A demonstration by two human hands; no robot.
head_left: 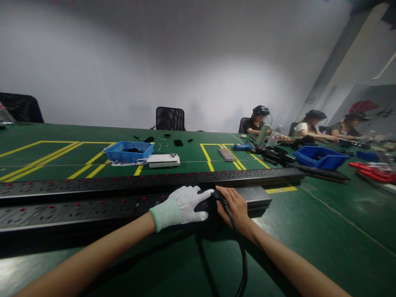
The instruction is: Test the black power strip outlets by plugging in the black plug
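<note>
Head view — yellow-lined green table (297, 231), black power strip (123, 206), grey wall (139, 53)

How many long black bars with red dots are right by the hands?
2. One long black bar with red dots lies farther off; the nearer matching bar is partly hidden by the white-gloved left hand and bare right hand.

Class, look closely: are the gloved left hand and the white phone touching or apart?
Apart. The head view shows the farther black power strip lying between the left hand and the white phone, with green tabletop between strip and phone.
</note>
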